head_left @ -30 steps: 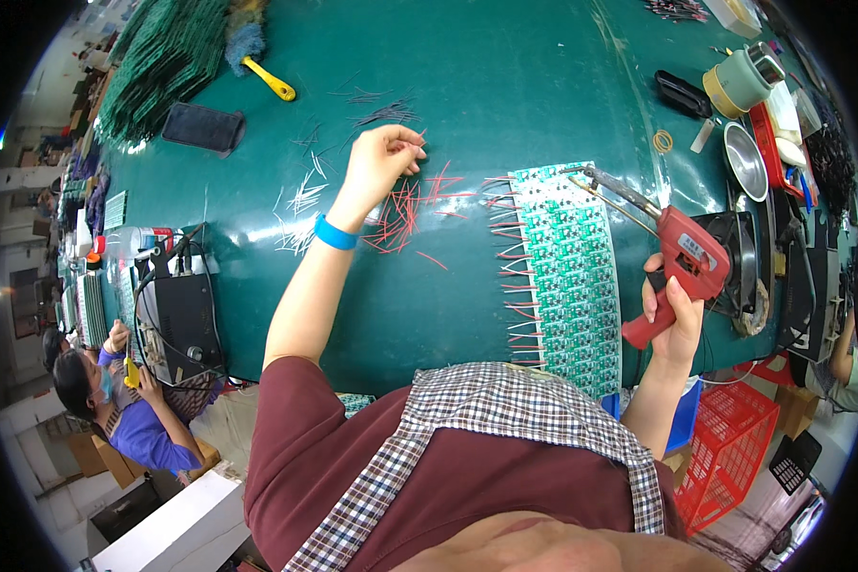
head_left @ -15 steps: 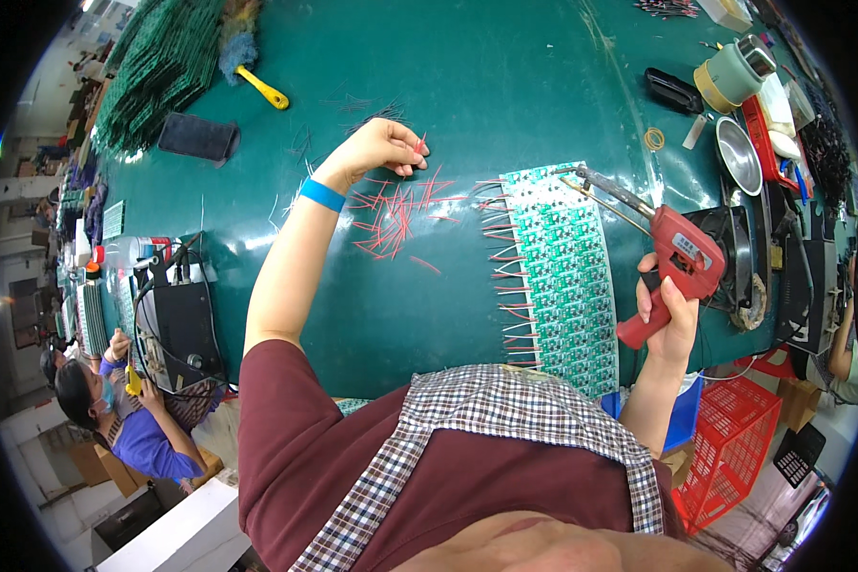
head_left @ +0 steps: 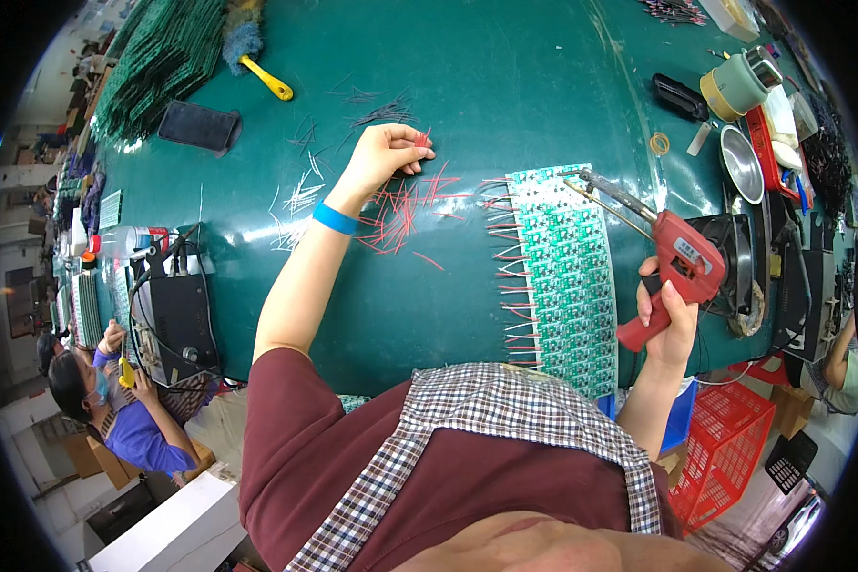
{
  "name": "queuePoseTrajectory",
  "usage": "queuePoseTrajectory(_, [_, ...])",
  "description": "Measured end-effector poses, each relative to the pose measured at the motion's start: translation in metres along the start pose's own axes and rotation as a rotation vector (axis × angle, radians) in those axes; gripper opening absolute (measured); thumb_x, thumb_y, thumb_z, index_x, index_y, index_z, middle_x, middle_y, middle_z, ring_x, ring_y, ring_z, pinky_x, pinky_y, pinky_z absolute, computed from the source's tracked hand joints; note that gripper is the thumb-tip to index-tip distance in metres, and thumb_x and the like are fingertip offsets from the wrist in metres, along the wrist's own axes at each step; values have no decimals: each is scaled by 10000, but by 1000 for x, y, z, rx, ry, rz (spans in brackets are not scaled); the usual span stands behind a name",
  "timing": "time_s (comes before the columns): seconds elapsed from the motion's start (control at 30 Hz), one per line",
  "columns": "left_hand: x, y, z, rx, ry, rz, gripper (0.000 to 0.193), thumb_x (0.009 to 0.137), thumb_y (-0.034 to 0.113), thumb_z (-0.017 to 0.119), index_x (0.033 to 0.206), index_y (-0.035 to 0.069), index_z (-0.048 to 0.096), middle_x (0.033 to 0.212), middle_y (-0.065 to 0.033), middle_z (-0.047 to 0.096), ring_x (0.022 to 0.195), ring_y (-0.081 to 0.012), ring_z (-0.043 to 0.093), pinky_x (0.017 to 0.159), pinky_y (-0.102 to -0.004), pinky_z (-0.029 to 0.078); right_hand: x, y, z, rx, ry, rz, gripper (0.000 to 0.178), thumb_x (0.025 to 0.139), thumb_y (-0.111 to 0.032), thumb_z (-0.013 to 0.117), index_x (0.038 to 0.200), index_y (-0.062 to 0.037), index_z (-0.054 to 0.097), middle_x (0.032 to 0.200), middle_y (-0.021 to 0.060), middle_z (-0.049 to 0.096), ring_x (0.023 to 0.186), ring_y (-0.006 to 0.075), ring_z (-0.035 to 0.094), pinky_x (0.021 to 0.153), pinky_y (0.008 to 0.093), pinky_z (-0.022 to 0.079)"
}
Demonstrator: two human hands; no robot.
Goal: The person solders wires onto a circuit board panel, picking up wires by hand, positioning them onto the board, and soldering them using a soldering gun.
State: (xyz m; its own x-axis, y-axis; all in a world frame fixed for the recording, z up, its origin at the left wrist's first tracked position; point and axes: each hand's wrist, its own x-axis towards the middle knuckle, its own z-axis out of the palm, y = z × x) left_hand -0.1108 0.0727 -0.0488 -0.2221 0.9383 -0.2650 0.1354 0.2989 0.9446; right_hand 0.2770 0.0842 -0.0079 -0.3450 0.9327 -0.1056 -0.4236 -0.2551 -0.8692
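My left hand (head_left: 391, 159), a blue band at its wrist, is closed with a few short red wires (head_left: 422, 140) pinched between thumb and fingers. Just below it lies a loose pile of red wires (head_left: 398, 229). Black wires (head_left: 381, 114) are scattered beyond the hand, and white wires (head_left: 302, 197) to its left. My right hand (head_left: 672, 329) grips the handle of a red soldering gun (head_left: 686, 259). The gun's tip points left, over the far end of a green-and-white circuit board panel (head_left: 570, 276). Red, black and white wires stick out along the panel's left edge.
Stacked green boards (head_left: 157, 71), a yellow-handled brush (head_left: 269, 80) and a dark pouch (head_left: 198, 128) lie far left. A metal bowl (head_left: 741, 164), a pale green cup (head_left: 737, 86) and a black fan (head_left: 729, 257) stand right. A co-worker (head_left: 148, 434) sits at left.
My left hand has moved slightly right and down, still pinching red wires. The soldering gun in my right hand has hardly moved. The whole view has shifted a little.
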Motion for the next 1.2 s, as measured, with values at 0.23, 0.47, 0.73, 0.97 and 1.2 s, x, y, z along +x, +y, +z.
queuePoseTrajectory(0.23, [3, 34, 2, 518, -31, 90, 173, 711, 32, 625, 870, -27, 654, 688, -79, 642, 578, -91, 577, 525, -216, 445, 1, 0, 0, 8, -8, -9, 442, 815, -100, 533, 1205, -12, 344, 948, 186, 530, 501, 99, 438, 423, 193, 378])
queuePoseTrajectory(0.47, [6, 27, 13, 219, -125, 15, 204, 789, 83, 591, 931, -62, 611, 733, -75, 644, 609, -64, 574, 495, -186, 412, 2, -3, 1, 19, -7, -6, 446, 811, -91, 531, 1210, -14, 346, 949, 187, 535, 509, 104, 442, 426, 192, 373])
queuePoseTrajectory(0.73, [-39, 15, 20, -297, -331, -246, 218, 851, 125, 542, 989, -37, 590, 768, -37, 615, 546, -20, 445, 487, -143, 357, -1, -4, 5, 23, -7, -29, 477, 784, -79, 557, 1203, 2, 345, 1004, 165, 513, 559, 128, 475, 462, 208, 400])
queuePoseTrajectory(0.97, [-88, 43, 101, -499, -487, -206, 189, 792, 113, 612, 900, -42, 615, 760, -107, 643, 707, -156, 616, 671, -246, 482, 0, 10, 31, -267, -115, 86, 539, 715, -56, 620, 1173, 32, 350, 1034, 105, 458, 581, 114, 495, 469, 231, 400])
queuePoseTrajectory(1.2, [-90, 46, 132, -523, -594, -326, 190, 777, 106, 637, 884, -51, 623, 744, -123, 640, 621, -148, 626, 591, -234, 511, 7, 27, 50, -221, -192, 94, 484, 685, -14, 690, 1099, -1, 439, 905, 53, 543, 689, 83, 559, 606, 231, 464])
